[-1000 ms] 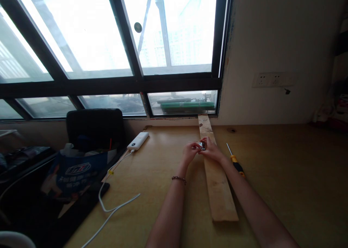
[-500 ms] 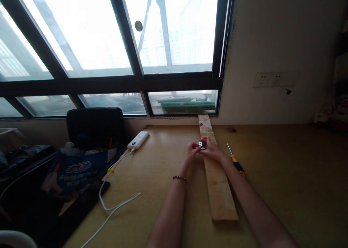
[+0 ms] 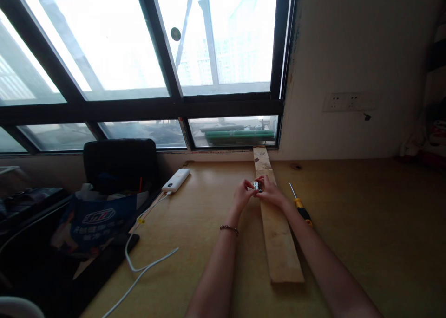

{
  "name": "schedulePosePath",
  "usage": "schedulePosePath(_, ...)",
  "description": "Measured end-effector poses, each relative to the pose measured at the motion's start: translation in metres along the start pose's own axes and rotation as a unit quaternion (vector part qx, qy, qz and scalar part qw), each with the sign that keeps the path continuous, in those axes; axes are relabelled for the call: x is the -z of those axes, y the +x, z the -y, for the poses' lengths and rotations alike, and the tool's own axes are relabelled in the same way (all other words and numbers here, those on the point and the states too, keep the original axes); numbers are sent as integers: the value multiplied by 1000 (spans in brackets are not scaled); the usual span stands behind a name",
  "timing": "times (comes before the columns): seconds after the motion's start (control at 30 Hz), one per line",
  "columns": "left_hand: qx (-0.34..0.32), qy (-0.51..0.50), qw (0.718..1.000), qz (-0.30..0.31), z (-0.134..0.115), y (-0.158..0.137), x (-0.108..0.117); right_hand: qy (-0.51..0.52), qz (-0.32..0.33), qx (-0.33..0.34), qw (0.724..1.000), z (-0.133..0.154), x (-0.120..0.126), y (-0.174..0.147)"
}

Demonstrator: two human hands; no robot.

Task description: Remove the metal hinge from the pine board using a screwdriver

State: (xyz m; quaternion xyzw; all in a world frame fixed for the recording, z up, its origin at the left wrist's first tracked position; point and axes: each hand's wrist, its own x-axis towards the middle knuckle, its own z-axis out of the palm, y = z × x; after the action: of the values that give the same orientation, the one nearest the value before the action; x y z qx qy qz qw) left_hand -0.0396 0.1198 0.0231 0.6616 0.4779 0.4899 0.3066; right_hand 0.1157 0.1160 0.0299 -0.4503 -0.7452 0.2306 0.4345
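Observation:
Between my two hands is a small metal hinge [image 3: 257,186], a shiny plate with holes, held above the wooden board. Fingers of my left hand [image 3: 244,192] pinch its left side. At its right side, my right hand [image 3: 271,191] grips it with bent fingers, which cover part of it. Below the hands a long pale wooden board [image 3: 280,243] lies lengthwise, its far end reaching the window sill. To the right of the board rests a screwdriver [image 3: 301,207] with a yellow and black handle, its shaft toward the window.
On the left of the table [image 3: 209,225] lies a white power bank [image 3: 176,180] with a white cable [image 3: 148,266] trailing toward me. A black chair [image 3: 120,165] holding a blue bag [image 3: 94,223] stands beyond the left edge. Window and wall bound the far side.
Both hands keep hold of the hinge, which seems slightly turned, its light face showing a little more. The whole view has shifted slightly.

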Motion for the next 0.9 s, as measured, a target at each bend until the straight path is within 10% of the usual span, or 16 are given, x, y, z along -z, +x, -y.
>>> schedulePosePath(0.47,-69,-59,995,39,-10,4,7,17,6,-6,1000,-2,1,1)
schedulePosePath(0.67,25,-92,994,-48,-5,15,30,1,7,-3,1000,-4,-1,2)
schedulePosePath(0.9,172,170,956,-165,48,7,100,13,6,-7,1000,-6,-2,2)
